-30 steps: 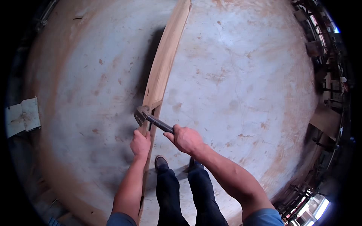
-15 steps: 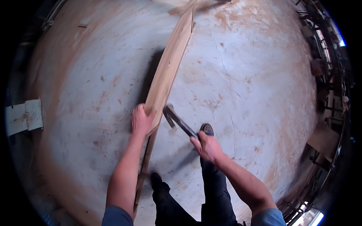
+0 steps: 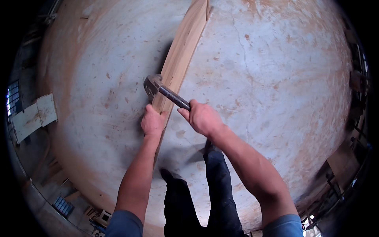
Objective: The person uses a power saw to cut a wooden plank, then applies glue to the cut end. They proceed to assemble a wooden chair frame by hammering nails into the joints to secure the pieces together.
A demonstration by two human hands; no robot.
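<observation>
A long wooden plank assembly (image 3: pixel 184 43) runs from the far edge of the view down toward me, standing off the floor with a shadow on its left. My left hand (image 3: pixel 153 121) grips its near end, fingers over the left side and thumb on the top face. In my right hand (image 3: pixel 203 118) is a claw hammer (image 3: pixel 173 97), held by its dark handle. The hammer reaches across the wood, and its head sits at the left side just beyond my left hand. Whether the head touches the wood, I cannot tell.
Worn pale floor (image 3: pixel 268 98) with brown stains and a crack spreads around. My feet stand right of the wood's near end. At far left lies a pale folded board (image 3: pixel 34 117); along the right rim a brown panel (image 3: pixel 342 161) leans among dark racks.
The hammer has swung up and left, from beside the wood's right edge to across it. My left hand still grips the near end. The view has shifted, showing more on the left.
</observation>
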